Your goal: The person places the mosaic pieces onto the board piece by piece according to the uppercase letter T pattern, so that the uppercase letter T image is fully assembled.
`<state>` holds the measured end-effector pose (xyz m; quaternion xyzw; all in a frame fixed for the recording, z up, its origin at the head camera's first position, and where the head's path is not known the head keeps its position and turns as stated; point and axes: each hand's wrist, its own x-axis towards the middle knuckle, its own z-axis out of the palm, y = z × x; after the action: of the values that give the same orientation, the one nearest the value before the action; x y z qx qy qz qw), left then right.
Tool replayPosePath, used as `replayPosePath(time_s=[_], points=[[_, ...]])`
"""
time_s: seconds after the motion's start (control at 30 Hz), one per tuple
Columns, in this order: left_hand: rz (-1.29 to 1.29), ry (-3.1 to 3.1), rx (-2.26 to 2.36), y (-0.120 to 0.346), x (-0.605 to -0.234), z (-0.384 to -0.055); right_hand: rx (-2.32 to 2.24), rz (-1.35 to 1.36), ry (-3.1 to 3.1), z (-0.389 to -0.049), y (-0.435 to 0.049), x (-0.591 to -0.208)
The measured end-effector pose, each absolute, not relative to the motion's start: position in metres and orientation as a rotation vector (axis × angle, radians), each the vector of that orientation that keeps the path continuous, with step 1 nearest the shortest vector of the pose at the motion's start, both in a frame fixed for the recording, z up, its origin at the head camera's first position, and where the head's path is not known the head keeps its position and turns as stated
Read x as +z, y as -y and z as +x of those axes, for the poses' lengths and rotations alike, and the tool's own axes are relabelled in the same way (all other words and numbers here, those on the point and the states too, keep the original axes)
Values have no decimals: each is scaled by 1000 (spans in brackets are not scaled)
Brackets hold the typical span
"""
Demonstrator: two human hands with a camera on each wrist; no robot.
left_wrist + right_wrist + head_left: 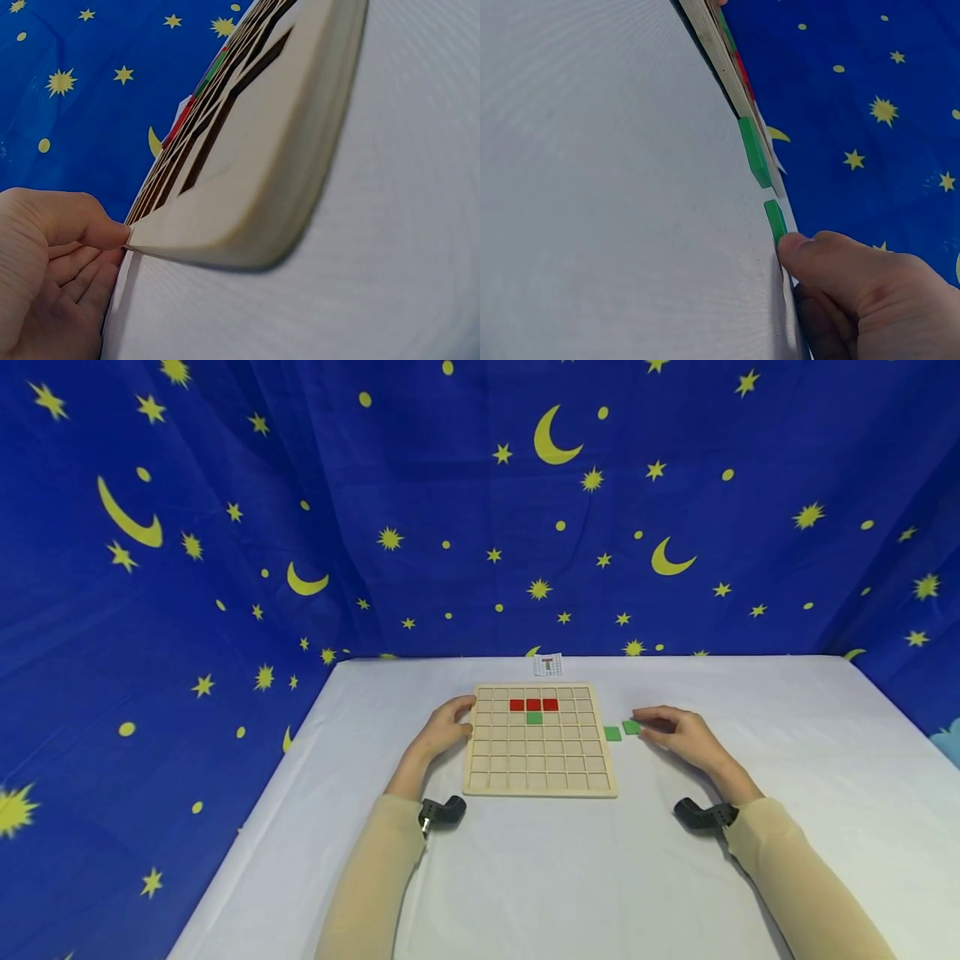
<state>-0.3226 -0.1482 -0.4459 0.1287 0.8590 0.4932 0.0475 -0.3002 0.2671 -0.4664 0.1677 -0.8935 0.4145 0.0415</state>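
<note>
Head view: a wooden grid board [540, 741] lies flat on the white table [570, 877]. Its recessed cells hold 3 red tiles [533, 704] side by side in the second row from the far edge, and 1 green tile [534, 718] in the cell directly below the middle red one. The other cells hold nothing. The left hand [448, 724] rests against the board's left edge near the far corner. The right hand [673, 732] lies on the table to the right of the board, fingertips on the farther of 2 loose green tiles [632, 727]; the nearer loose tile [612, 734] sits just beside the board's right edge. A small printed card [548, 665] stands beyond the board's far edge.

Left wrist view: the thumb [90, 225] presses on the board's rounded corner [225, 240], the other fingers curled beneath; the grip is clamped on the board.

Right wrist view: the thumb tip [799, 247] touches the end of the green tile [775, 220]. Whether the grip pinches it, I cannot tell. The second tile [754, 150] lies apart, nearer the board.
</note>
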Motion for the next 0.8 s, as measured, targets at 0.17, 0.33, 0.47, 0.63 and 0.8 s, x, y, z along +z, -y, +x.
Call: replayPosePath(time_s=[0.17, 0.33, 0.47, 0.63, 0.8], points=[[382, -2617, 1506, 148, -445, -322, 1222, 517, 2728, -300, -267, -468], [381, -2618, 1507, 148, -445, -321, 1185, 515, 2721, -299, -266, -469], [383, -2627, 1501, 148, -446, -322, 1181, 498, 2724, -299, -266, -469], [384, -2627, 1509, 148, -447, -322, 1223, 435, 2719, -299, -266, -467], [380, -2616, 1517, 148, -448, -323, 1265, 398, 2681, -300, -267, -461]])
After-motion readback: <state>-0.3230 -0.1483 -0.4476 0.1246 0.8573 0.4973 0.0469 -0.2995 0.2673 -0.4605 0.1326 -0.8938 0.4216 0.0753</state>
